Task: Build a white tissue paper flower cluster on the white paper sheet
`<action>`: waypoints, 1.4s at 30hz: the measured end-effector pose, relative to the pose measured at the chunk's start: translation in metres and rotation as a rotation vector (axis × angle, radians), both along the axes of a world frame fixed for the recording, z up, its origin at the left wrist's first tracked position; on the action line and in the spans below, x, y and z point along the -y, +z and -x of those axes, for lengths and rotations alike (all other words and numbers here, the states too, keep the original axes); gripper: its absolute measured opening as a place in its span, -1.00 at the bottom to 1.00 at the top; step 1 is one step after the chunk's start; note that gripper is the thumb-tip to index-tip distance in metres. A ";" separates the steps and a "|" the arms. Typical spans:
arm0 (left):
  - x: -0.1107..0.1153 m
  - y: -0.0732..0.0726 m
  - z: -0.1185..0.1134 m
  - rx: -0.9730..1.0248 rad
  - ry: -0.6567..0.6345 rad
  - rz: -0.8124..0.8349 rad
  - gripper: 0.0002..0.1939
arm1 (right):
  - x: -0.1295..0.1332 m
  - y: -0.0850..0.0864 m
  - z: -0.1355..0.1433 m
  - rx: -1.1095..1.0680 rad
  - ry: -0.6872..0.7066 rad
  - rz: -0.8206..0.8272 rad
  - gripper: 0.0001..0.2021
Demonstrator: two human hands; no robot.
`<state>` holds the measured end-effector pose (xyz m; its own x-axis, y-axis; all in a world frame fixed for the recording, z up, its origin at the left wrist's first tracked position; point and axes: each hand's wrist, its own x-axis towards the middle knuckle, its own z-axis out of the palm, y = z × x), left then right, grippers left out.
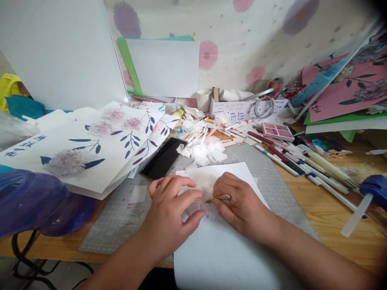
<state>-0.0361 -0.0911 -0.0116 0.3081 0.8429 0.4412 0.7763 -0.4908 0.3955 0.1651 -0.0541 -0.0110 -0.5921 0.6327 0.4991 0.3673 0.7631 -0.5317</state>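
A sheet of white paper (193, 257) lies in front of me on a grey cutting mat (105, 225). On its upper part sits a pale, thin, crumpled tissue-like piece (204, 183), partly hidden by my fingers. My right hand (242, 203) pinches a small wooden stick (223, 197) with a rounded end, held low over the paper beside the pale piece. My left hand (173, 211) is at the left of the pale piece, fingers apart and curved, with nothing visible between them. Whether its fingertips touch the piece I cannot tell.
A black phone (163, 159) lies beyond my left hand. White tissue scraps (205, 151) and several pens (278, 161) cover the back and right. Flower pictures (90, 145) are stacked at left near a purple object (45, 201). A blue glue gun (373, 191) stands at right.
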 end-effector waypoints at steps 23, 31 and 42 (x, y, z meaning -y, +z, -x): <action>0.002 0.001 0.003 -0.067 -0.127 0.154 -0.80 | -0.007 0.002 -0.018 -0.306 -0.076 0.264 -0.85; 0.003 0.001 0.004 -0.066 -0.130 0.147 -0.79 | -0.006 0.007 -0.015 -0.188 -0.042 0.184 -0.88; 0.003 0.002 0.007 -0.079 -0.156 0.124 -0.81 | -0.007 0.006 -0.014 -0.158 -0.023 0.194 -0.88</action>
<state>-0.0426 -0.0944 -0.0096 0.4681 0.8289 0.3063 0.7259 -0.5584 0.4016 0.1792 -0.0471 -0.0051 -0.5004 0.7380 0.4528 0.2839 0.6339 -0.7194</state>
